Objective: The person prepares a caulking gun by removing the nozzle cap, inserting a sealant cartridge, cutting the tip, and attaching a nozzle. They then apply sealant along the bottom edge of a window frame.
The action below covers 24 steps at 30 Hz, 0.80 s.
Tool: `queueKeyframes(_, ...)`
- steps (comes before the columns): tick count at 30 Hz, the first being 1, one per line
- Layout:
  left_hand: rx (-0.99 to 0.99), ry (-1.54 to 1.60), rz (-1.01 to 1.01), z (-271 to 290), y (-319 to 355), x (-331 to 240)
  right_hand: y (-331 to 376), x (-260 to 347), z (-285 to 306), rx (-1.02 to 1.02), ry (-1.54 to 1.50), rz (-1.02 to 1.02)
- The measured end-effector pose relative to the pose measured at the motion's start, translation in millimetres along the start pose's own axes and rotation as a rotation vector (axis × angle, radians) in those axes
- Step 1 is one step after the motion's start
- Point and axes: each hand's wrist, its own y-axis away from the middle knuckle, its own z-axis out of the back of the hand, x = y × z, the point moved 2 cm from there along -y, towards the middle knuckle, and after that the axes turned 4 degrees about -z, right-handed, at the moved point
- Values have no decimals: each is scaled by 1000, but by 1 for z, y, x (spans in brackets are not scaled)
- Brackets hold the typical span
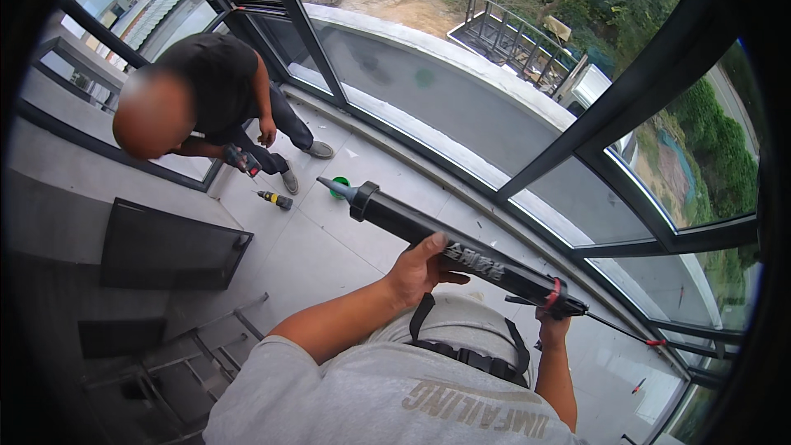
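A long black caulking gun [404,220] lies slantwise across my body, its grey tapered nozzle [347,190] pointing to the far left. My left hand [418,270] cradles the middle of the barrel from below, thumb resting along its side. At the red-ringed rear end, my right hand [554,328] is closed round the handle, with its fingers partly hidden behind the gun. The thin plunger rod [620,325] sticks out backward to a red-tipped end. Below the nozzle in the picture, a green roll or tub [339,188] sits on the floor.
At the left, a person in black [210,86] bends over, holding a power drill [241,161]. A yellow-and-black drill [275,199] lies on the pale tiles [329,235]. A dark mesh panel [175,244] and a metal ladder [198,354] stand lower left. Framed windows [437,99] run along the far side.
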Motion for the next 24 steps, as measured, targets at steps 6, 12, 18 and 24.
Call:
queueKeyframes(6,254,-273,-433,-51,-24,-30,-7,-3,30,98,-367,-35)
queueKeyframes(12,127,-521,-409,-121,-50,8,-11,-23,77,122,-435,-142)
queueKeyframes(18,209,-524,-319,-168,-83,70,-2,-39,148,26,-495,-170)
queueKeyframes(24,414,-737,-228,-186,-120,112,34,-69,217,-84,-528,-239)
